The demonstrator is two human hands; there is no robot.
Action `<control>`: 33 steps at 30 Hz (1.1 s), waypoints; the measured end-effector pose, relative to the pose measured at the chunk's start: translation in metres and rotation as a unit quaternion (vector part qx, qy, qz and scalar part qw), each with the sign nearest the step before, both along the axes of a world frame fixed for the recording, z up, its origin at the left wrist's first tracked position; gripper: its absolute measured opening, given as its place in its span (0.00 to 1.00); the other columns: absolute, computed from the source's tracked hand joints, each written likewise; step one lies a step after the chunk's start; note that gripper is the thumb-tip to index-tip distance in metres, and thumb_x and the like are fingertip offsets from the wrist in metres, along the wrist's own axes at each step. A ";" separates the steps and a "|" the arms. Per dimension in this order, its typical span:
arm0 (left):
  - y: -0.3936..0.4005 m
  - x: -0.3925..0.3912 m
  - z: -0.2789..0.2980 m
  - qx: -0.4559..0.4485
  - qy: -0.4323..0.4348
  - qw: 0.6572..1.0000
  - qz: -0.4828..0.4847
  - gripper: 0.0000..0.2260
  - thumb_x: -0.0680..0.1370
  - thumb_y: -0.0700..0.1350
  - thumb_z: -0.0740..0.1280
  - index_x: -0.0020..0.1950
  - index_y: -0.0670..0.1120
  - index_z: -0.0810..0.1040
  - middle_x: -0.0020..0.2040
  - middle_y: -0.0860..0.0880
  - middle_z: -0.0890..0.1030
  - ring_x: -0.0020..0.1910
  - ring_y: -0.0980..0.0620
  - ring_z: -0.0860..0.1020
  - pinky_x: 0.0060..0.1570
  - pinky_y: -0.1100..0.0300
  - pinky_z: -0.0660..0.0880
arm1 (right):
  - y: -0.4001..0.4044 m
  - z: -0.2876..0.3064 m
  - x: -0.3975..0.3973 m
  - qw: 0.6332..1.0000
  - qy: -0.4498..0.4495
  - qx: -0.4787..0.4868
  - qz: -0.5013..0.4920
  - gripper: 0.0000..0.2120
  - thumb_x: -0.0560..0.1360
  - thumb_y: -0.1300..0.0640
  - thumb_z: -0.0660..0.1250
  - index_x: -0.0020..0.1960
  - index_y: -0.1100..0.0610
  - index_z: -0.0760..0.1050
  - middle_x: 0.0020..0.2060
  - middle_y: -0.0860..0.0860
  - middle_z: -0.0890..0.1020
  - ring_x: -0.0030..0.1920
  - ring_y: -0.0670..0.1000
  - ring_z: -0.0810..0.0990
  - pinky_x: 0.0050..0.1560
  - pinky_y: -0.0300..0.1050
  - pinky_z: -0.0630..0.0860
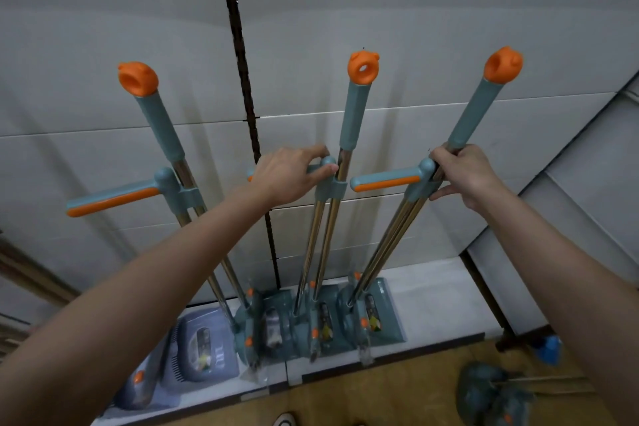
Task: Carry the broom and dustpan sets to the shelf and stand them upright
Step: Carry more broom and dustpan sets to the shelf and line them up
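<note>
Three broom and dustpan sets stand on the low shelf [432, 290], leaning back toward the pale wall panels. Farthest left, the left set [179, 166] stands unheld and tilts leftward; nothing braces it, so a knock from the forearm crossing in front could, I judge, send it sliding sideways. The left hand [290, 173] has its grip pinched on the side handle of the middle set [340, 162], thumb below and fingers over the top. The right hand [463, 176] has its grip curled round the twin poles of the right set [446, 162], just under the grey sleeve. Letting go of either before its base sits flat may tip it forward off the shelf's front edge, which lies close to the dustpans. Bases crowd together, touching or nearly so; free room lies to the right on the shelf. More sets [491, 391] lie on the floor, lower right, near the feet.
</note>
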State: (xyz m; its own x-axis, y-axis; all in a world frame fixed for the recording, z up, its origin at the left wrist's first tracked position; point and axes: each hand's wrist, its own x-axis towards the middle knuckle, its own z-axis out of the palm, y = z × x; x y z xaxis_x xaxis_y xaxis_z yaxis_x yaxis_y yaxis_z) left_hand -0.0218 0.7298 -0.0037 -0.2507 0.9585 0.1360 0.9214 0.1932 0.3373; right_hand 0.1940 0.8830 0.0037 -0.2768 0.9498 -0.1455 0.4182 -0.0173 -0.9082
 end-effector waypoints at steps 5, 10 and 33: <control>0.007 0.005 0.008 -0.014 0.009 1.000 0.005 0.16 0.78 0.58 0.55 0.54 0.47 0.70 0.38 0.48 0.73 0.39 0.48 0.74 0.37 0.56 0.66 | 0.002 -0.001 -0.007 0.999 -0.017 -0.020 0.038 0.11 0.75 0.53 0.64 0.51 0.60 0.75 0.54 0.62 0.78 0.58 0.60 0.78 0.47 0.60 0.81; -0.001 0.017 0.018 0.132 0.020 0.990 0.051 0.13 0.75 0.54 0.63 0.52 0.46 0.70 0.47 0.49 0.68 0.45 0.51 0.67 0.45 0.59 0.62 | -0.008 0.004 -0.008 0.996 0.005 -0.031 0.086 0.19 0.77 0.50 0.63 0.62 0.59 0.71 0.62 0.57 0.76 0.63 0.56 0.74 0.54 0.59 0.79; 0.103 0.442 -0.012 -0.021 -0.138 0.873 -0.467 0.20 0.75 0.45 0.66 0.65 0.43 0.68 0.62 0.44 0.70 0.63 0.47 0.71 0.63 0.59 0.65 | -0.134 -0.024 0.436 0.898 0.107 -0.005 -0.428 0.14 0.78 0.60 0.63 0.63 0.62 0.69 0.46 0.54 0.76 0.53 0.54 0.76 0.40 0.43 0.76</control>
State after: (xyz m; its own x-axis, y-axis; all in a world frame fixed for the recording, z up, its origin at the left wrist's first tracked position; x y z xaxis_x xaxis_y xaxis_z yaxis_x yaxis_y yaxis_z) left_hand 0.4203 0.8324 -0.0159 0.6255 0.7649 0.1535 0.5682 -0.5815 0.5822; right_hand 0.6303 0.7486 -0.0204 0.5302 0.8274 -0.1854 0.0637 -0.2569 -0.9643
